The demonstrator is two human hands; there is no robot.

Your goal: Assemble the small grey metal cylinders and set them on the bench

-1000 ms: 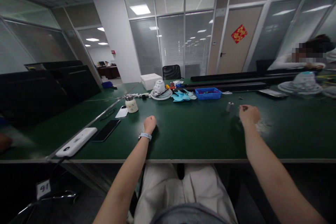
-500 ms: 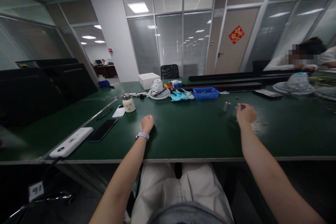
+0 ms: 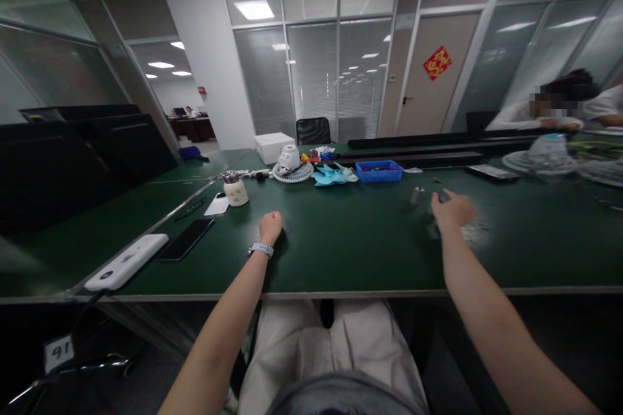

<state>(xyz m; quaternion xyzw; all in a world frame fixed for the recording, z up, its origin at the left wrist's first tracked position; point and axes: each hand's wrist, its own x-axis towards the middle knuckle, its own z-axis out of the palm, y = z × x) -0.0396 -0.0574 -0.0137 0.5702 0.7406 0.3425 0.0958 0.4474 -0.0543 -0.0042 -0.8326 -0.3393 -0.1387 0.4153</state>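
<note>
My left hand point(image 3: 270, 227) rests on the green table as a closed fist, a watch point(image 3: 261, 249) on its wrist; nothing shows sticking out of it. Farther right, my right hand point(image 3: 453, 209) is just above the tabletop with thumb and forefinger apart. A small dark thing point(image 3: 442, 196) shows in the gap between them, too blurred to name and apparently not gripped. Just left of this hand, a small silver metal cylinder point(image 3: 417, 195) stands upright. Beyond the fingertips lies a tiny slim piece point(image 3: 437, 180). Small pale bits point(image 3: 477, 231) are scattered beside the right wrist.
Along the back are a white fan part point(image 3: 292, 168), light blue fan blades point(image 3: 329, 175), a blue tray point(image 3: 379, 171) and a white box point(image 3: 274, 148). Leftward stand a cream bottle point(image 3: 236, 190), a phone point(image 3: 187, 240) and a white device point(image 3: 127, 262). Another person point(image 3: 516, 116) sits at the far right.
My right thumb and forefinger have parted from a pinch, and the forefinger now reaches out. The left fist keeps its place. The whole view has shifted slightly.
</note>
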